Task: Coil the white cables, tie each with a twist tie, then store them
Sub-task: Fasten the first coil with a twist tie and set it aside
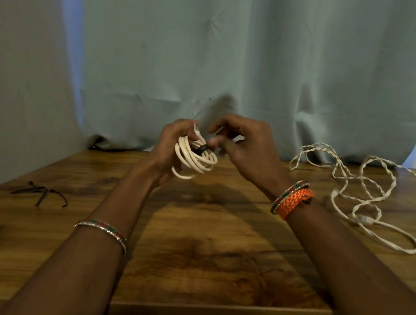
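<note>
Wooden table (189, 236) lies below both hands, with a loose white cable (353, 196) sprawled well to the right of the fingers and spare dark ties (40, 192) far to their left. Left hand (172, 149) grips the coiled cable (195, 159), curled round its loops, while the right hand (243, 149) pinches the dark twist tie (201, 149) at the coil's top. If that pinch slips before the tie is wound tight, the loops could likely spring apart.

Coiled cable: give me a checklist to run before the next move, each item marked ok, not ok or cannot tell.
1. Coiled cable gripped by the left hand, loops gathered: ok.
2. Black twist tie around the coil: ok.
3. Tie twisted fully closed: cannot tell, the right hand is blurred at it.
4. Spare twist ties on the table at left: ok.
5. Loose white cable at right coiled: not ok.
6. Storage spot in view: not ok.
</note>
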